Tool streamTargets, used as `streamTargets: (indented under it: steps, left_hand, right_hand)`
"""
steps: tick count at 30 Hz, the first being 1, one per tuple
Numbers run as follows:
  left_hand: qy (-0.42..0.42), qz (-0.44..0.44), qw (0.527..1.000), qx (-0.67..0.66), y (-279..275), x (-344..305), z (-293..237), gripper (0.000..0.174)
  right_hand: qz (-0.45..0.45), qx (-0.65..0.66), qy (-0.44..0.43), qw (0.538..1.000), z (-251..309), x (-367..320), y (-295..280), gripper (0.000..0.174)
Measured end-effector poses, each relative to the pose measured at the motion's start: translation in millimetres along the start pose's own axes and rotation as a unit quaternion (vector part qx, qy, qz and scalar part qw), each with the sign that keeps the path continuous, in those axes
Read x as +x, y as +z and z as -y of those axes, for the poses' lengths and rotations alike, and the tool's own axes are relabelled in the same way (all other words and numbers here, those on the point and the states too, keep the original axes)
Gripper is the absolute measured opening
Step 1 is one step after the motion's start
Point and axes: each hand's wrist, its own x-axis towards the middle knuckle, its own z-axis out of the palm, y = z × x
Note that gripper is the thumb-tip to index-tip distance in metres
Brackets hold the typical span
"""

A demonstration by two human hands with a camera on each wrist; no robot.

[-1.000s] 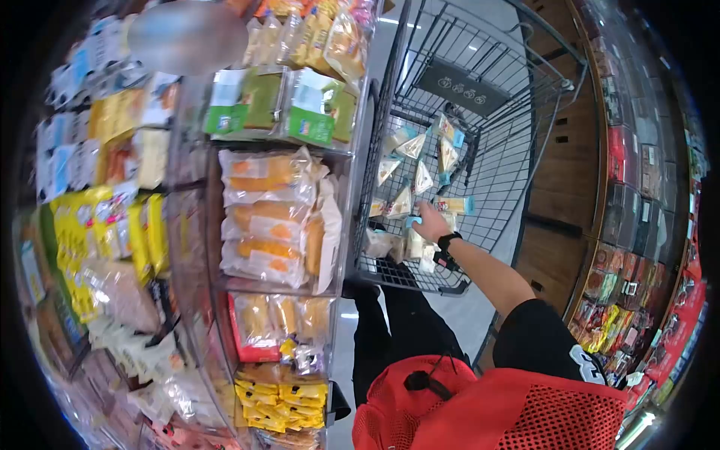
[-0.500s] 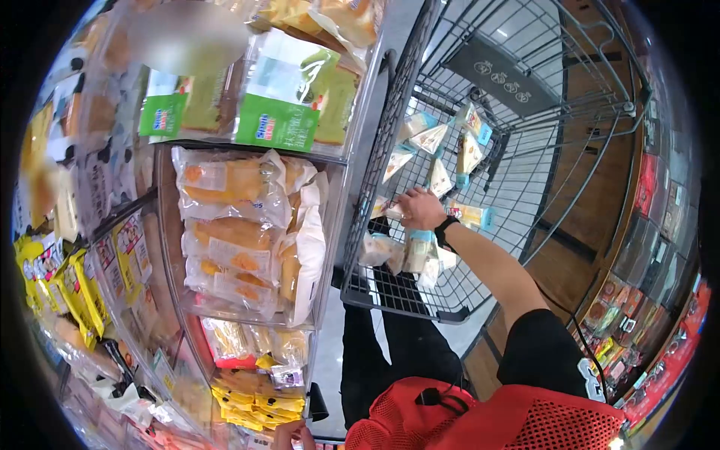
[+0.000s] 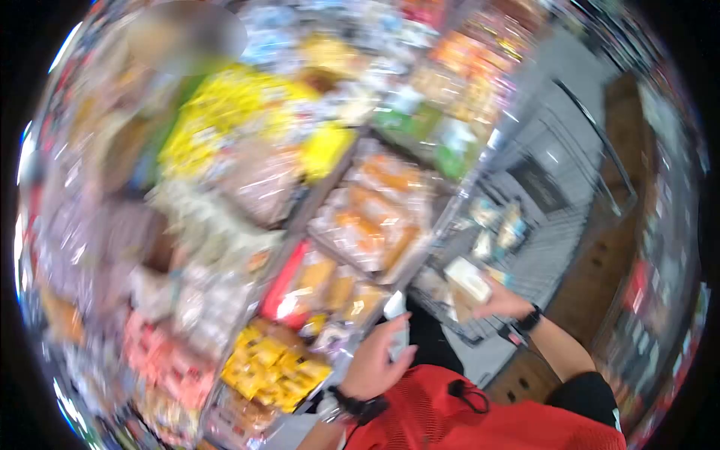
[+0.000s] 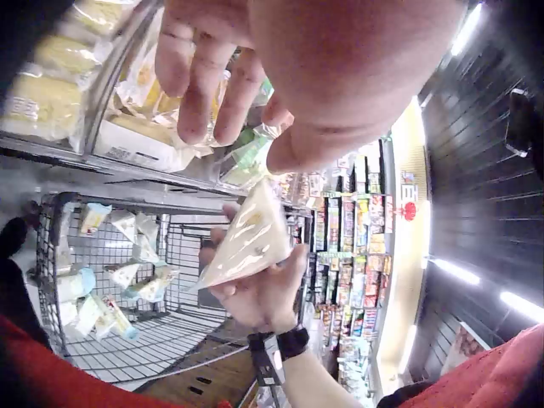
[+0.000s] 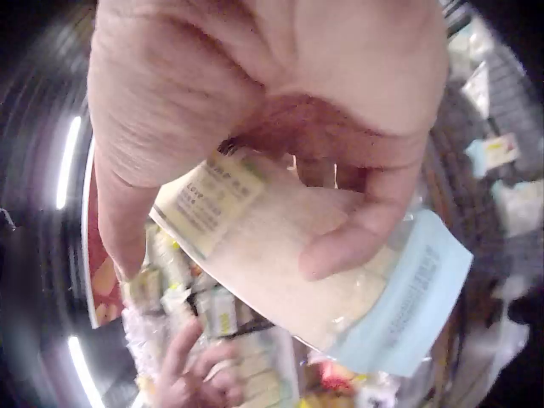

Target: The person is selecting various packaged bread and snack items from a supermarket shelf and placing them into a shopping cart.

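My right hand (image 3: 506, 300) holds a wrapped triangular sandwich (image 5: 293, 255) by its sides, above the near end of the shopping cart (image 3: 538, 184). White filling or bread shows through the clear wrapper, and a pale blue strip runs along one end. In the left wrist view the sandwich (image 4: 252, 240) stands point up, between the right thumb and fingers. My left hand (image 3: 377, 360) hovers by the shelf edge with its fingers loosely extended and nothing in them. In the left wrist view, its fingertips are close above the sandwich. More wrapped sandwiches (image 4: 125, 274) lie scattered in the cart.
Tiered shelves on the left hold wrapped bread rolls (image 3: 367, 232), yellow packets (image 3: 274, 364) and large yellow bags (image 3: 217, 124). The cart stands right beside the shelf edge. A brown wooden cabinet (image 3: 600, 270) runs along the aisle's right side.
My right hand has lifted a sandwich from the cart towards me. The left hand has come up into view beside the shelf. The head view has turned left and is blurred.
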Motion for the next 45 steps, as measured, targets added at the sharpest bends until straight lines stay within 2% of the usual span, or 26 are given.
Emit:
streamTargets:
  steps: [1, 2, 3, 4, 5, 6, 7, 9, 10, 11, 13, 14, 16, 19, 20, 22, 26, 30, 32, 33, 35, 39, 42, 44, 45]
  left_hand:
    - [0.058, -0.022, 0.998, 0.001, -3.9, -1.9, -3.4, 0.061]
    - [0.050, 0.000, 0.999, -0.006, -10.1, -6.6, -6.0, 0.063]
    - [0.065, -0.011, 0.997, -0.040, -11.4, -13.2, -4.0, 0.064]
    - [0.056, -0.063, 0.996, -0.041, -30.0, -31.8, -9.7, 0.064]
    - [0.051, -0.100, 0.992, -0.050, -44.3, -49.3, -12.9, 0.064]
    - [0.035, -0.150, 0.986, -0.062, -55.4, -69.7, -4.4, 0.065]
    - [0.006, -0.160, 0.983, -0.088, -67.1, -87.8, 6.1, 0.064]
    - [-0.001, -0.207, 0.976, -0.067, -89.3, -125.7, 31.2, 0.064]
    - [-0.005, -0.240, 0.969, -0.066, -103.9, -143.5, 30.7, 0.056]
    - [0.002, -0.250, 0.966, -0.072, -111.7, -160.9, 41.5, 0.056]
    - [0.006, -0.251, 0.968, 0.012, -122.6, -192.1, 70.8, 0.041]
    - [0.011, -0.260, 0.966, 0.006, -127.7, -204.8, 75.6, 0.041]
    - [-0.002, -0.284, 0.959, 0.022, -129.7, -228.9, 79.0, 0.029]
    - [-0.039, -0.272, 0.960, -0.050, -128.0, -255.6, 84.6, 0.027]
    - [-0.043, -0.270, 0.961, -0.045, -126.8, -263.0, 87.7, 0.027]
    - [-0.034, -0.276, 0.958, -0.067, -121.9, -270.9, 99.1, 0.027]
    - [-0.020, -0.285, 0.954, -0.095, -125.3, -278.2, 105.5, 0.026]
    - [-0.007, -0.287, 0.954, -0.083, -134.3, -276.6, 110.5, 0.026]
    - [-0.003, -0.288, 0.955, -0.075, -139.2, -275.0, 109.4, 0.027]
    - [-0.003, -0.286, 0.955, -0.074, -141.3, -275.1, 108.8, 0.027]
    - [0.001, -0.282, 0.957, -0.073, -144.7, -274.9, 108.7, 0.028]
    - [-0.007, -0.274, 0.959, -0.072, -148.9, -274.2, 108.5, 0.029]
    - [0.002, -0.273, 0.960, -0.063, -150.3, -270.8, 110.8, 0.029]
    - [-0.005, -0.259, 0.964, -0.054, -152.7, -270.4, 107.6, 0.029]
    - [-0.007, -0.256, 0.965, -0.054, -153.5, -270.0, 106.7, 0.029]
  right_hand:
    - [0.029, -0.028, -0.048, 0.998, 23.8, 7.9, 33.5, 0.090]
    - [0.056, -0.054, -0.097, 0.992, 47.1, 16.3, 66.4, 0.095]
    - [0.056, -0.071, -0.070, 0.993, 73.6, 18.7, 97.8, 0.098]
    - [0.067, -0.022, -0.054, 0.996, 98.6, 31.7, 138.7, 0.094]
    - [0.087, -0.038, -0.057, 0.994, 121.3, 42.0, 172.8, 0.094]
    - [0.104, -0.095, -0.094, 0.986, 143.5, 53.5, 204.0, 0.091]
    - [0.116, -0.148, -0.131, 0.973, 163.5, 66.0, 233.0, 0.087]
    - [0.126, -0.119, -0.157, 0.972, 192.9, 99.9, 295.6, 0.082]
    - [0.136, -0.133, -0.179, 0.965, 209.4, 118.1, 326.9, 0.079]
    - [0.144, -0.148, -0.201, 0.958, 222.9, 134.4, 355.6, 0.077]
    - [0.119, -0.218, -0.251, 0.935, 233.3, 183.6, 403.2, 0.074]
    - [0.122, -0.211, -0.265, 0.933, 238.8, 213.1, 426.7, 0.073]
    - [0.129, -0.213, -0.276, 0.928, 240.4, 274.6, 455.5, 0.071]
    - [0.103, -0.289, -0.270, 0.912, 245.5, 338.7, 479.3, 0.073]
    - [0.094, -0.300, -0.232, 0.920, 250.1, 346.6, 484.0, 0.075]
    - [0.095, -0.294, -0.171, 0.935, 253.6, 348.2, 492.4, 0.078]
    - [0.132, -0.264, -0.213, 0.931, 246.9, 357.3, 494.7, 0.075]
    - [0.114, -0.286, -0.197, 0.931, 232.9, 376.5, 490.1, 0.079]
    - [0.116, -0.329, -0.141, 0.927, 234.5, 379.6, 488.6, 0.081]
    - [0.115, -0.327, -0.140, 0.927, 235.0, 381.1, 486.0, 0.081]
    - [0.106, -0.410, -0.132, 0.896, 236.1, 384.6, 480.3, 0.084]
    - [0.147, -0.350, -0.174, 0.908, 246.0, 358.9, 485.9, 0.082]
    - [0.078, -0.245, -0.171, 0.951, 247.4, 362.5, 489.0, 0.087]
    - [0.054, -0.317, -0.136, 0.937, 221.5, 412.8, 463.3, 0.089]
    - [0.052, -0.315, -0.134, 0.938, 220.4, 409.1, 463.9, 0.089]
